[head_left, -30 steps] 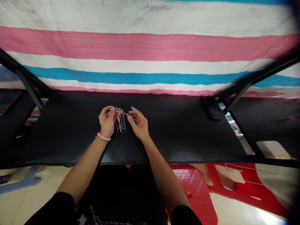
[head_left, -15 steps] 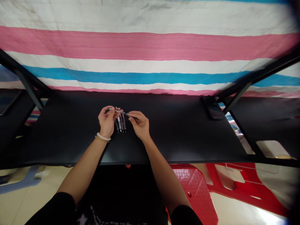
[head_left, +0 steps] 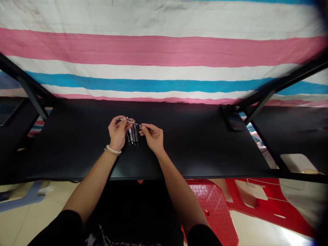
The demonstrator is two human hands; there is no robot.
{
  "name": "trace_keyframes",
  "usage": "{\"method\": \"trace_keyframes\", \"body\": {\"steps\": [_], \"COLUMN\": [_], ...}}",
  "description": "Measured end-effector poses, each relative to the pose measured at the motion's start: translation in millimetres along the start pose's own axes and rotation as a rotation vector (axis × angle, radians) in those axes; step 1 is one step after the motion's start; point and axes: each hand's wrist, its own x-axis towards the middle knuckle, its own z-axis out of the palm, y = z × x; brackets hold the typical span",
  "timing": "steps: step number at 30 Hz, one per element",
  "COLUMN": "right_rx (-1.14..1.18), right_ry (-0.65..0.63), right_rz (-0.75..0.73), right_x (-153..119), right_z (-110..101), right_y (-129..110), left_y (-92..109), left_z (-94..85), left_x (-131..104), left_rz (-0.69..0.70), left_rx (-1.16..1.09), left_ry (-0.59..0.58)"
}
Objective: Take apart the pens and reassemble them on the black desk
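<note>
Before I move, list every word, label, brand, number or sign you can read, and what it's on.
Nothing is legible.
Black shirt: white lettering near the bottom edge of the view, too small and blurred to read.
Held pen and grouped pens: too small to make out any marking.
Striped sheet: no lettering seen.

1. Grips slim pen (head_left: 132, 122) left of frame centre: left end in left hand (head_left: 117, 134), right end in fingers of right hand (head_left: 154, 138).
2. Slopes slightly down toward frame right.
3. Includes grouped pens (head_left: 133, 135) beneath, on black table (head_left: 194, 143), tips toward lower edge.
4. Shows dark phone-like object (head_left: 234, 121) right of centre.
5. Displays striped cloth (head_left: 153, 51) across top, red stool (head_left: 217, 208) at lower right.
</note>
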Motion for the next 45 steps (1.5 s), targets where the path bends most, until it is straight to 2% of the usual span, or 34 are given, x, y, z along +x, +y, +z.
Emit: {"method": "trace_keyframes", "body": {"steps": [4,10,15,17,22,27,31,35,39,42,45], "right_rx": [-0.014,-0.003,-0.003,-0.003,-0.054,-0.083,-0.143,-0.143,-0.139,-0.134,-0.138], "right_ry": [0.092,0.128,0.096,0.092,0.081,0.043,0.037,-0.013,-0.012,-0.063,-0.047], "right_rz": [-0.101,-0.054,-0.049,-0.058,-0.131,-0.048,-0.148,-0.027,-0.069,-0.004,-0.014], "right_x": [0.8,-0.2,-2.1,-2.5,-3.5,-4.1,-2.7,-1.9,-3.1,-4.3,-4.4], "right_z": [-3.1,-2.6,0.8,1.2,2.7,3.5,1.4,0.4,0.7,0.4,0.2], "right_y": [-2.7,-3.5,-3.0,-2.3,3.0,4.2,3.7,5.4,4.3,2.9,2.4], "left_y": [-1.3,0.0,-2.0,-2.6,-0.5,2.3,2.7,2.3,2.1,2.1,1.8], "left_z": [-3.3,-5.8,-2.8,-1.5,0.8,2.7,3.0,2.4,1.4,0.5,-0.1], "left_x": [3.9,7.3,2.4,0.6,-1.6,-2.9,-2.1,-1.1,-0.6,0.0,0.7], "left_rz": [0.041,0.07,-0.031,-0.042,-0.059,-0.068,-0.046,-0.058,-0.046,-0.051,-0.039], "left_rx": [-0.004,-0.025,-0.005,-0.012,-0.036,-0.031,-0.055,-0.063,-0.069,-0.06,-0.056], "left_ry": [0.075,0.179,0.032,0.011,0.005,0.014,0.047,0.043,0.054,0.05,0.055]}}
